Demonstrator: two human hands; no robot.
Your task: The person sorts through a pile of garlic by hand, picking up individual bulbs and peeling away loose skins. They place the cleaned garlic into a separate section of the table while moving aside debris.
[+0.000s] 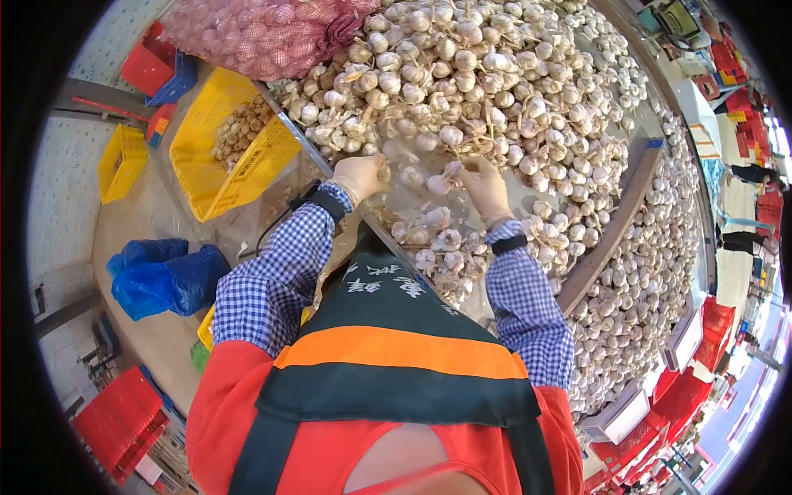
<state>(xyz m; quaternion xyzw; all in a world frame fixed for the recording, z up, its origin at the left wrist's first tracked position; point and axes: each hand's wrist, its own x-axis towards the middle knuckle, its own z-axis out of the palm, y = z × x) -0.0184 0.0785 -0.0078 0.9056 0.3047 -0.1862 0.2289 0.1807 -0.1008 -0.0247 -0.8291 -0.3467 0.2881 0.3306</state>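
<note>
At the near edge of a metal-rimmed table, my right hand (pixel 485 191) pinches a purplish-white garlic bulb (pixel 444 181) with thumb and fingertips. My left hand (pixel 358 178) is closed at the table rim, with a small brownish garlic bulb partly visible at its fingertips. Between the hands, a few bulbs look blurred on the bare table surface. Just below my right hand lies a small group of purplish bulbs (pixel 447 240). Beyond both hands spreads a large heap of garlic bulbs (pixel 495 74), many with short dry stems.
A yellow crate (pixel 194 157) with loose garlic pieces stands on the floor at left. Near it lie blue plastic bags (pixel 165 276). A pink mesh sack (pixel 264 37) of garlic rests at the table's far left. A wooden bar (pixel 612 223) divides the garlic at right.
</note>
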